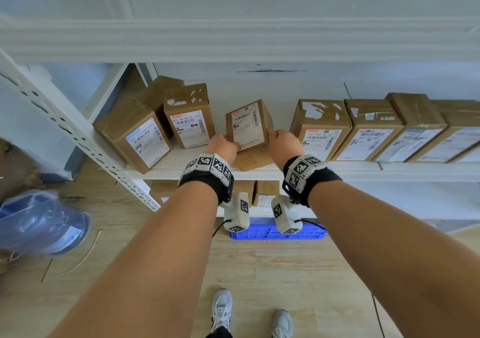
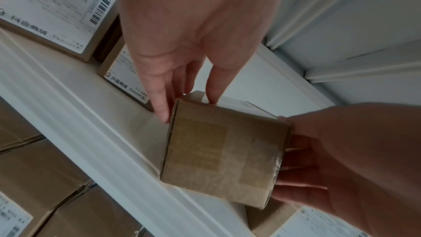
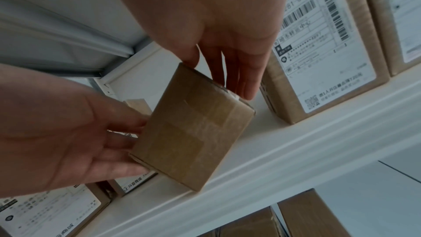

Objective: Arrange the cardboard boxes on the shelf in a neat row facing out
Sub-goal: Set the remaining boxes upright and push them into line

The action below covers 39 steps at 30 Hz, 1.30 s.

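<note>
A small cardboard box (image 1: 248,126) with a white label hangs tilted over the front of the white shelf (image 1: 179,165), in the gap between two groups of boxes. My left hand (image 1: 224,146) holds its lower left edge, thumb on the label face. My right hand (image 1: 283,142) holds its right side, thumb at the edge. From below, the box's taped bottom (image 2: 222,152) (image 3: 193,129) shows between the left hand (image 2: 189,107) and the right hand (image 3: 227,82). A labelled box (image 1: 191,123) stands to the left and a labelled box (image 1: 320,130) to the right.
Left of the gap an angled box (image 1: 140,136) juts over the shelf edge, another behind it. Right of the gap runs a row of several boxes (image 1: 374,130). The upper shelf (image 1: 233,39) hangs overhead. More boxes (image 1: 266,192) sit below; a blue crate (image 1: 275,233) lies on the floor.
</note>
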Motion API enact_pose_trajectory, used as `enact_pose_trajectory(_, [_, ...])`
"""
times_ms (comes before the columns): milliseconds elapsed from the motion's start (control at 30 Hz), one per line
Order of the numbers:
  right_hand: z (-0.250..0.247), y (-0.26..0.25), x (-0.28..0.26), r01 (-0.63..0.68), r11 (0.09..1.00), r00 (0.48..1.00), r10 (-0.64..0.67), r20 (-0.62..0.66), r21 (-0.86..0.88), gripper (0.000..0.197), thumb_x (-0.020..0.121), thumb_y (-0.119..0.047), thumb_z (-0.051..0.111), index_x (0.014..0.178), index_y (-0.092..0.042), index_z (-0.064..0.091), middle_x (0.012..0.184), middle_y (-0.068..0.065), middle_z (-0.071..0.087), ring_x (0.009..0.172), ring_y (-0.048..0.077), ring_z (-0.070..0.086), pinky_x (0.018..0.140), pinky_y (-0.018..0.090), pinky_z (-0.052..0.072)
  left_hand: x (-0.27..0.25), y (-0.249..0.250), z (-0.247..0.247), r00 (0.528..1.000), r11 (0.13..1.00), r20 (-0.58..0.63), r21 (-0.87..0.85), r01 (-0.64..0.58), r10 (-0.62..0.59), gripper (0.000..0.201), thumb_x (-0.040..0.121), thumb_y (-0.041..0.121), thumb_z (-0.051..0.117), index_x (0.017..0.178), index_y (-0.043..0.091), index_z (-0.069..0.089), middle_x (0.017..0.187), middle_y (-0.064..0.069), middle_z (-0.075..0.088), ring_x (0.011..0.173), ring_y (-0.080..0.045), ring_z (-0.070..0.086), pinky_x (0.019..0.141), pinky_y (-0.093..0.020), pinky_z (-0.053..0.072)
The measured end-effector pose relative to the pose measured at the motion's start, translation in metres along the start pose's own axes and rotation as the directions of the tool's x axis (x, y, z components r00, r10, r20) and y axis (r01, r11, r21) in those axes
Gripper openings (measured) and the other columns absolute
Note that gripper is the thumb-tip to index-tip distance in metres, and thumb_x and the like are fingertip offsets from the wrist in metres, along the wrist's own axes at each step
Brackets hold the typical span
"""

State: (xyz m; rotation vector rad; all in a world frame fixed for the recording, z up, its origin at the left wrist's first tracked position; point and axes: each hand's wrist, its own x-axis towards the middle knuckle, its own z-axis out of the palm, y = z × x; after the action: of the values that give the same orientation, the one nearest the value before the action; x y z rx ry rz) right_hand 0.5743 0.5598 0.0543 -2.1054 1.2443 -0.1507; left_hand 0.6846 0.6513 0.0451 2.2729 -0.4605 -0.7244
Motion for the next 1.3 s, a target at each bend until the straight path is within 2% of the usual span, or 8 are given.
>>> enact_pose_trajectory(100, [0.001,0.005,0.001,0.007,1.0,1.0,-0.006,0.024,-0.014,0.044,0.103,-0.03,0.023,0.124,-0.004,0.053,0.113,0.02,0.059,0.097,0.03,0.056,0.083,0.036,0.05,0.006,-0.003,-0.002,1.0,1.0,0.016,0.023,0.013,-0.013,0.039,0.095,0.014,0.053,0.133,0.005,0.053,0.127,-0.015,0.061,0.109,-0.033,0.064,0.094,-0.039,0.053])
enact_pose_trajectory(200, [0.004,0.005,-0.002,-0.057,0.998,0.997,0.059,0.047,-0.039,0.039,0.101,-0.027,0.033,0.122,-0.002,0.054,0.119,0.019,0.057,0.093,0.028,0.056,0.084,0.036,0.05,0.008,-0.004,-0.002,0.994,0.999,0.102,0.028,0.026,-0.029,0.024,0.095,0.018,0.049,0.109,0.004,0.064,0.106,-0.017,0.069,0.098,-0.034,0.069,0.088,-0.046,0.057])
enact_pose_trajectory(333, [0.004,0.004,0.0,-0.043,0.996,0.996,0.049,0.08,-0.078,0.032,0.099,-0.018,0.036,0.12,-0.001,0.054,0.121,0.017,0.057,0.11,0.032,0.056,0.092,0.041,0.051,0.008,-0.005,-0.004,0.989,0.999,0.141,0.031,0.034,-0.039,0.025,0.094,0.014,0.048,0.108,0.0,0.064,0.106,-0.019,0.069,0.095,-0.034,0.069,0.088,-0.048,0.057])
enact_pose_trajectory(500, [0.002,-0.001,0.004,-0.008,0.998,1.0,0.009,0.003,-0.06,0.034,0.093,-0.016,0.048,0.125,-0.005,0.05,0.125,0.014,0.05,0.102,0.03,0.06,0.089,0.04,0.054,0.008,0.001,-0.01,0.995,0.991,0.045,0.1,-0.093,0.089,0.017,0.089,0.007,0.054,0.094,0.004,0.07,0.087,-0.012,0.068,0.084,-0.03,0.065,0.074,-0.033,0.054])
enact_pose_trajectory(733, [0.005,0.0,0.002,0.003,1.0,1.0,-0.003,-0.019,0.011,0.046,0.086,-0.001,0.051,0.13,-0.006,0.04,0.127,0.014,0.049,0.104,0.03,0.058,0.084,0.035,0.053,0.01,0.002,-0.01,0.989,0.988,-0.048,0.059,-0.14,0.143,0.033,0.081,0.001,0.058,0.11,0.012,0.069,0.102,-0.01,0.073,0.095,-0.029,0.068,0.088,-0.039,0.056])
enact_pose_trajectory(1067, [0.012,0.007,0.001,-0.047,0.999,0.998,0.047,0.05,-0.006,0.045,0.088,-0.001,0.041,0.133,-0.002,0.038,0.128,0.017,0.053,0.109,0.032,0.058,0.077,0.031,0.047,0.008,0.003,-0.002,0.989,0.963,0.111,0.243,-0.118,0.094,0.045,0.095,0.006,0.04,0.139,0.007,0.048,0.133,-0.017,0.055,0.119,-0.034,0.054,0.094,-0.037,0.045])
enact_pose_trajectory(1167, [0.005,0.004,-0.001,-0.015,1.0,1.0,0.015,0.004,-0.018,0.051,0.087,0.0,0.042,0.137,-0.004,0.036,0.129,0.016,0.054,0.108,0.031,0.059,0.079,0.032,0.052,0.007,0.011,-0.012,0.996,0.972,0.017,0.221,-0.084,0.083,0.05,0.099,0.005,0.036,0.149,0.009,0.035,0.149,-0.015,0.042,0.133,-0.033,0.044,0.106,-0.038,0.038])
enact_pose_trajectory(1300, [-0.014,-0.005,-0.005,0.052,0.999,0.992,-0.052,-0.118,0.0,0.051,0.088,0.002,0.043,0.138,-0.004,0.038,0.13,0.017,0.054,0.111,0.031,0.058,0.088,0.038,0.053,0.001,0.027,-0.02,0.966,0.982,-0.185,0.104,-0.161,0.178,0.049,0.1,0.009,0.036,0.149,0.013,0.034,0.145,-0.012,0.047,0.126,-0.03,0.051,0.098,-0.034,0.043])
